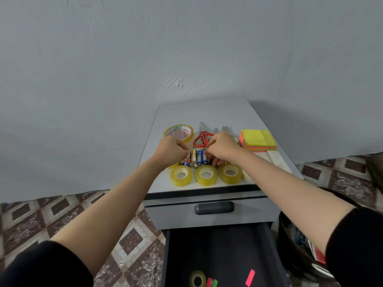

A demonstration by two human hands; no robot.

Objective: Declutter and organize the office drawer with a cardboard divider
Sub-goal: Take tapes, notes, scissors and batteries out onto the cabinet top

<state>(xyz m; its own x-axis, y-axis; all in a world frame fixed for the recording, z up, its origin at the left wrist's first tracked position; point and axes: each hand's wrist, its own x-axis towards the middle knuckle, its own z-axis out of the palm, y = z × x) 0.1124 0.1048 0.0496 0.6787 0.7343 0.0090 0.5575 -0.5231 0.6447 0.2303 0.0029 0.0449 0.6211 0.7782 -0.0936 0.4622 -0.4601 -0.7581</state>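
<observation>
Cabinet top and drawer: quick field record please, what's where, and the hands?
Left hand: grips cluster of loose batteries
Right hand: grips the same cluster
Front edge: three small yellow tape rolls, in a row
Behind: large yellow tape roll, red-handled scissors, neon sticky-note stack
Open dark drawer: one small tape roll, pink and green strips

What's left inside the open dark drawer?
A yellowish clear tape roll, red and green strips and a pink strip. The drawer's back is hidden under the grey cabinet; the near end is out of frame.

Red-handled scissors (202, 136), yellow tape rolls (181, 175), neon sticky notes (258, 140), brown diamond-patterned floor (31, 216)
</observation>
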